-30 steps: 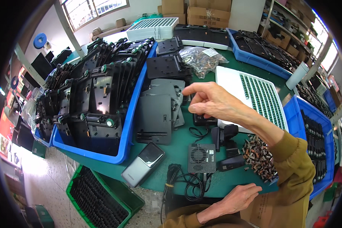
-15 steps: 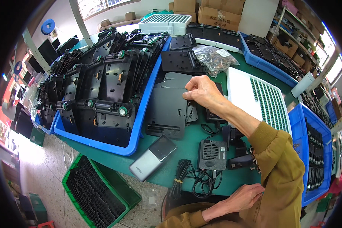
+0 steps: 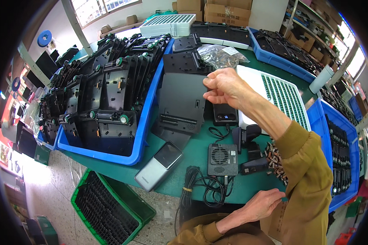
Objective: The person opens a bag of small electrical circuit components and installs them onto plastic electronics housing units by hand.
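Note:
My right hand (image 3: 225, 87) pinches the right edge of a dark grey flat plastic panel (image 3: 178, 94), which has a slot and a ribbed recess along its near end. Another dark panel (image 3: 173, 139) lies partly beneath it on the green table. Close to my right wrist is a black device with a lit display (image 3: 225, 116). My left hand (image 3: 263, 206) rests low by my right sleeve with its fingers curled together; its fingertips are partly hidden, so I cannot see what they hold, if anything.
A blue bin (image 3: 137, 157) full of black panels stands left. Nearer lie a grey power bank (image 3: 159, 165), a black speaker-like box (image 3: 223, 159) and coiled cable (image 3: 190, 181). A white tray of green parts (image 3: 284, 100) and another blue bin (image 3: 327, 114) are at right.
My right hand has moved the held panel away from me and slightly right, uncovering more of the one beneath. My left hand stays low by my right sleeve. The view has shifted a little.

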Demonstrator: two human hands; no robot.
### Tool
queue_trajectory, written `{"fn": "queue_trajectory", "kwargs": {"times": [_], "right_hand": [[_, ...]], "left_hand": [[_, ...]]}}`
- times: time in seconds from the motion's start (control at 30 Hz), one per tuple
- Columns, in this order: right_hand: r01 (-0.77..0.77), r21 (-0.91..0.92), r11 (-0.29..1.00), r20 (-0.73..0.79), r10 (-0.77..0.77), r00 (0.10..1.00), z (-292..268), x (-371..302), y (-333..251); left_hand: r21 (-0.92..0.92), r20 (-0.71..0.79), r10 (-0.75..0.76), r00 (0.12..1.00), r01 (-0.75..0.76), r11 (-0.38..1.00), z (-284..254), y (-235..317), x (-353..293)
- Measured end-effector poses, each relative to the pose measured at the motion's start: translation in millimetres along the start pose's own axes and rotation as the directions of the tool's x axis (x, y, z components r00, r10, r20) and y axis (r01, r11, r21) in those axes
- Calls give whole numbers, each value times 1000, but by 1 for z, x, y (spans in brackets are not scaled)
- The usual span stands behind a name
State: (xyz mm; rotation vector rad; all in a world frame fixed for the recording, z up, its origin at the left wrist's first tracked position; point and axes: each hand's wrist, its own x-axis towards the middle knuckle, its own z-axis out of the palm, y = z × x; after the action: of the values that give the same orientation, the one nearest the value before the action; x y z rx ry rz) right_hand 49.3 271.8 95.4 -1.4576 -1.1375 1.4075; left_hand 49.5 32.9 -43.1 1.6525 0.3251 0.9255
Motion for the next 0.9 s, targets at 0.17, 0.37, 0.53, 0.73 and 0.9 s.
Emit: {"fn": "queue_trajectory", "kwargs": {"times": [0.17,0.37,0.53,0.73,0.9], "right_hand": [[271,-16,962,-24,-272,962,-46,-59,-22],[473,-150,868,-137,-492,860,-90,-186,-10],[617,-350,705,-110,-685,720,-120,-286,63],[708,-319,630,-56,-758,650,-142,-335,142],[668,-299,681,-122,-722,682,-137,-332,176]], "left_hand": [[11,-67,84,994,-83,996,5,-4,2],[28,-86,-35,996,37,999,-7,1,2],[66,-72,-138,988,142,988,1,-9,-17],[71,409,-74,910,49,996,-5,52,-50],[-47,210,161,964,-155,987,-20,93,-62]]}}
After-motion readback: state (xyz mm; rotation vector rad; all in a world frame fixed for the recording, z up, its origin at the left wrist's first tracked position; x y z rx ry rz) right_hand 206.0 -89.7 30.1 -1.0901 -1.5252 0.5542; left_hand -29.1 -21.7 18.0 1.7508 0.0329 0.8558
